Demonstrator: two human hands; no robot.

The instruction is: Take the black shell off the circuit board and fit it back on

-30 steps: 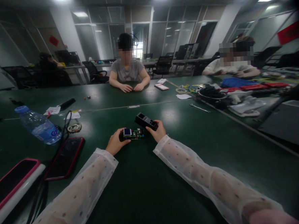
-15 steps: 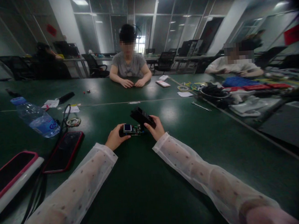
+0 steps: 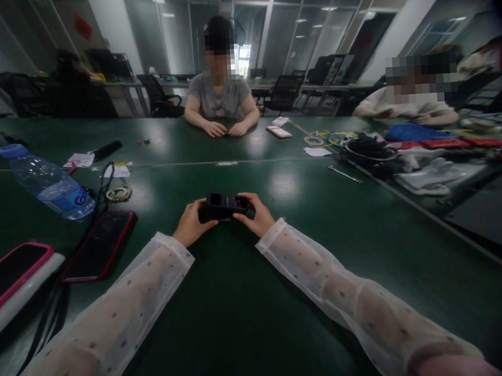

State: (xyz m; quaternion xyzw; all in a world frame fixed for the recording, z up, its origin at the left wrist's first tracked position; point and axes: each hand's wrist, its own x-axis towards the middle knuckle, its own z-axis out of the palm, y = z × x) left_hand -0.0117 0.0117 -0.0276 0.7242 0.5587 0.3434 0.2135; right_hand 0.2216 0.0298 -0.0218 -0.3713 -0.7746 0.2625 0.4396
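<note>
In the head view, a black plastic case (image 3: 225, 204) is held level just above the green table, or resting on it; I cannot tell which. It has a square window at its left end and small cut-outs at its right. My left hand (image 3: 192, 221) grips the left end, fingers behind and thumb along the front lower edge. Around the right end my right hand (image 3: 256, 215) is closed in the same way. The circuit board is almost wholly hidden under the case; only a thin strip shows below its front edge.
On the left are a water bottle (image 3: 49, 183), a red-edged phone (image 3: 100, 245), a pink-cased phone (image 3: 16, 276) and black cords. A wrench (image 3: 345, 174) lies to the right, near piled cables (image 3: 370, 149). A person in grey (image 3: 220, 99) sits opposite, another at right.
My right hand has brought the black case down and left from its tilted position, laying it over the circuit board. The board's small screen is now covered. The view has shifted slightly.
</note>
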